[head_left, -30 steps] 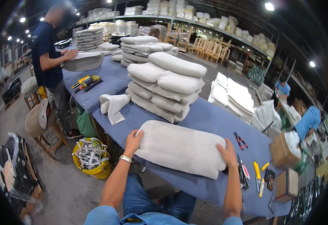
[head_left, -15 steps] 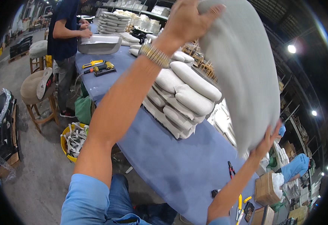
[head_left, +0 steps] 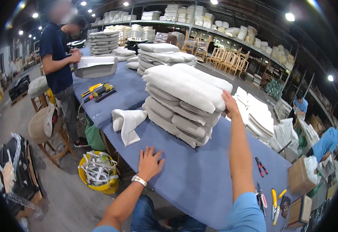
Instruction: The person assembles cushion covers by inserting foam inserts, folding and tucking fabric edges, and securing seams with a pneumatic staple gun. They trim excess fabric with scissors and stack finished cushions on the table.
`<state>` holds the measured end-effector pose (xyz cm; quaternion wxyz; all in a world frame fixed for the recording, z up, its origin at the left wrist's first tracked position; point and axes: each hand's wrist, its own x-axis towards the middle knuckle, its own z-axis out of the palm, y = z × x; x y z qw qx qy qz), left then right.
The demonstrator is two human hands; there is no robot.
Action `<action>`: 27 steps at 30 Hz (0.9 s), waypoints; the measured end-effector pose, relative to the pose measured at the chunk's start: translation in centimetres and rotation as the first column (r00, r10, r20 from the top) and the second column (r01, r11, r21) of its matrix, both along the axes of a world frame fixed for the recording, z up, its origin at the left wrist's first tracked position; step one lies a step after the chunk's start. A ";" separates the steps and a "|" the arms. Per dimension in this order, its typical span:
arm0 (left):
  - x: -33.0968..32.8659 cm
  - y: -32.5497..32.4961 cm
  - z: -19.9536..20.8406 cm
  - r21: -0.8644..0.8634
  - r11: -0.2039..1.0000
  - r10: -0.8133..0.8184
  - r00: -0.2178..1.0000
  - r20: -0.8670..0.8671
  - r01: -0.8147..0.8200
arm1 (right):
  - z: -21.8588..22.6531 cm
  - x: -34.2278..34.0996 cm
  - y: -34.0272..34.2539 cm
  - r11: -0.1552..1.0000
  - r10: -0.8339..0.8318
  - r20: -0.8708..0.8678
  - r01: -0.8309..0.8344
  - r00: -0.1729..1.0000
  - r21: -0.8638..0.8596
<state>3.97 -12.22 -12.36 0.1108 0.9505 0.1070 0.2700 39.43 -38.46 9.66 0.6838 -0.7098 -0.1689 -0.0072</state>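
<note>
A stack of grey-and-white upholstered pads (head_left: 176, 112) stands on the blue-covered table. Across its top lies a white-faced pad (head_left: 188, 83) with a long groove along it. My right hand (head_left: 230, 104) has its fingers curled over the right end of this pad; the thumb is partly hidden. Near the table's front edge, my left hand (head_left: 150, 164) is open with fingers spread and palm down, holding nothing. A curled white piece of padding (head_left: 128, 124) lies between that hand and the stack.
Staple gun (head_left: 104, 92) and yellow cutter (head_left: 91, 89) lie far left; pliers (head_left: 261, 167) and more cutters (head_left: 274, 205) lie right. A yellow basket (head_left: 99, 185) of scraps stands on the floor. A person (head_left: 57, 54) works beside a grey pad (head_left: 95, 69) at the table's far end.
The large grey pad raised in both hands is down from the air, and a white-faced pad now tops the stack. My left hand has let go and dropped towards the table's front edge.
</note>
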 end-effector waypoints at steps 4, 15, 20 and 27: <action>0.2 -0.5 0.4 -0.115 0.992 -0.059 0.998 -0.033 0.055 | 1.5 -0.7 0.8 0.998 -0.047 -0.064 0.043 0.997 -0.052; 0.3 -0.2 0.6 -0.180 0.981 -0.078 0.997 -0.026 0.072 | -8.4 -7.4 -0.9 0.875 -0.451 0.206 0.385 0.868 0.294; 1.0 0.2 0.7 -0.175 0.983 -0.064 0.998 0.000 0.064 | -19.5 -18.5 -6.9 0.923 -0.225 0.179 0.269 0.958 -0.275; 0.9 -1.6 -0.3 -0.168 0.973 -0.158 0.987 0.024 0.160 | -22.2 -24.6 -10.8 0.937 -0.297 0.109 0.312 0.949 -0.157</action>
